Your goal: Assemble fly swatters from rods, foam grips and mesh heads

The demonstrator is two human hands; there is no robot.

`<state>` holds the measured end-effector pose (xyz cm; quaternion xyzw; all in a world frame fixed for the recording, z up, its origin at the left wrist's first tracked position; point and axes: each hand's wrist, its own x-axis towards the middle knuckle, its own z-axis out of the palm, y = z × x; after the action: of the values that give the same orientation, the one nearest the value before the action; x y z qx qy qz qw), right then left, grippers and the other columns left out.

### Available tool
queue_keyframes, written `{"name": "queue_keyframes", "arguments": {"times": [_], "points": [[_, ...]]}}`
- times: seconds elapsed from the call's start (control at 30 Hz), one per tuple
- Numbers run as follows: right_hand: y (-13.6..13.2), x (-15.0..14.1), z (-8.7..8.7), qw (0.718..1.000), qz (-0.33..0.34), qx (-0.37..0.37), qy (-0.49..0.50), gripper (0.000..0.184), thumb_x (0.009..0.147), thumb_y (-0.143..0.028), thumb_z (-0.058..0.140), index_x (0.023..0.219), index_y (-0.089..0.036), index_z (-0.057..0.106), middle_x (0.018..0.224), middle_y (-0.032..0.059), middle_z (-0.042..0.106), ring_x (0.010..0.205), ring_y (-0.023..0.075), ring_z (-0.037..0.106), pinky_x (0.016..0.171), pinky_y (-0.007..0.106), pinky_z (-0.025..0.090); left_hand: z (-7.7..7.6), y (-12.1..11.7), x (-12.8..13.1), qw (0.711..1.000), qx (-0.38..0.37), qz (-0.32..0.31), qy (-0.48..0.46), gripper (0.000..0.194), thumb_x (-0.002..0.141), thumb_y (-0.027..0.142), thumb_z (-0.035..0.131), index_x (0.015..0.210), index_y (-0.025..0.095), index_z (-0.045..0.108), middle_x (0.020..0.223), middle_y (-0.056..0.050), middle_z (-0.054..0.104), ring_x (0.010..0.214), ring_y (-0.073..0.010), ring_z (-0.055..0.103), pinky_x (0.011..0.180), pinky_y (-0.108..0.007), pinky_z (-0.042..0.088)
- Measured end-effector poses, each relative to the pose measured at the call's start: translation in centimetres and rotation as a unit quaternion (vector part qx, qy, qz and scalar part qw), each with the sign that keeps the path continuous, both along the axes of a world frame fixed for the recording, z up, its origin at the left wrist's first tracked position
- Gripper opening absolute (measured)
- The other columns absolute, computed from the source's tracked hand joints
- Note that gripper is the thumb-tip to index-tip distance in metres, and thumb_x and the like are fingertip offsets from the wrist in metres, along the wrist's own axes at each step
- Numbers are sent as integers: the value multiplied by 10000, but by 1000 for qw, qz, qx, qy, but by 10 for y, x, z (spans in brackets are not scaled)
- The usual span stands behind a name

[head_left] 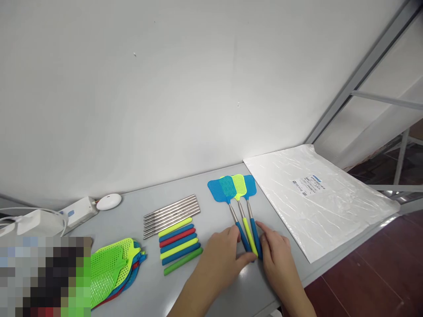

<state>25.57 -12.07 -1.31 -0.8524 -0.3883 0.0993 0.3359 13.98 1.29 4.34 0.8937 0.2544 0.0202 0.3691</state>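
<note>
Three fly swatters lie side by side on the grey table: a blue one on the left, a yellow one in the middle and another blue one on the right. Their mesh heads overlap at the far end. My left hand has its curled fingers against the left blue handle, with the thumb at the lower ends of the handles. On the other side, my right hand rests along the right blue handle, its index finger stretched out. Its lower fingers are partly hidden.
Several silver metal rods lie left of the swatters, above a row of coloured handles. Loose swatter heads are stacked at lower left. A white wrapped package covers the right side. White chargers and cables stand at far left.
</note>
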Motion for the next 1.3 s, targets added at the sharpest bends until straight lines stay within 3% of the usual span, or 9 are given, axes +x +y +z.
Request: {"name": "queue_keyframes", "arguments": {"times": [0.13,0.4,0.53,0.63,0.73,0.87,1.03,1.17,1.3], "points": [[-1,-1,5,1000,-14,-1,20,413,982,-283,296,1318,-220,529,1003,69,676,935,244,600,917,465,411,-8,-7,-11,1000,11,-13,-9,419,640,413,836,868,209,552,927,-29,646,821,-254,559,728,-337,341],[-6,-6,9,997,-63,31,34,407,971,-391,356,1281,-254,581,985,75,692,935,265,610,795,404,502,-23,-17,-25,990,109,-67,-62,301,775,333,763,801,192,499,850,-3,607,760,-206,533,688,-327,353],[-4,-8,17,994,-69,78,23,420,951,-445,408,1234,-220,621,877,75,696,779,241,640,609,319,511,-26,-14,-58,971,179,-25,-156,213,890,306,629,783,193,483,804,-14,586,751,-195,513,679,-325,359],[10,-9,33,997,-19,78,3,417,943,-466,427,1205,-220,637,790,56,678,659,217,628,534,300,486,-29,-7,-96,957,212,25,-196,131,916,248,578,826,194,500,815,-20,590,761,-190,506,690,-332,365],[37,-13,53,992,100,44,-55,385,938,-460,447,1192,-240,635,814,55,680,721,229,636,639,339,507,-32,1,-137,953,222,85,-188,62,907,194,577,874,195,524,865,-35,595,801,-195,505,711,-338,381],[89,-30,73,953,265,0,-144,351,948,-431,441,1182,-250,630,875,65,695,795,243,642,730,381,497,-34,1,-172,940,221,179,-189,57,896,170,580,931,202,548,926,-51,586,847,-202,504,752,-347,416],[169,-52,78,897,394,-51,-193,334,973,-356,386,1074,-223,675,984,81,692,856,234,646,740,361,491,-39,-5,-174,930,233,233,-161,228,882,185,563,1105,233,558,1019,-78,548,865,-224,504,731,-367,445],[225,-58,69,868,442,-76,-213,388,984,-358,340,1055,-214,694,1002,96,675,886,239,641,738,351,487,-45,-6,-171,939,221,231,-125,205,821,165,596,1015,224,566,1006,-72,532,872,-235,502,708,-371,459],[257,-57,58,846,479,-88,-217,352,971,-362,389,1018,-254,721,980,68,668,850,217,642,753,336,484,-54,-5,-171,947,226,201,-107,191,772,181,643,935,204,546,972,-62,529,870,-236,504,687,-363,459]]}}
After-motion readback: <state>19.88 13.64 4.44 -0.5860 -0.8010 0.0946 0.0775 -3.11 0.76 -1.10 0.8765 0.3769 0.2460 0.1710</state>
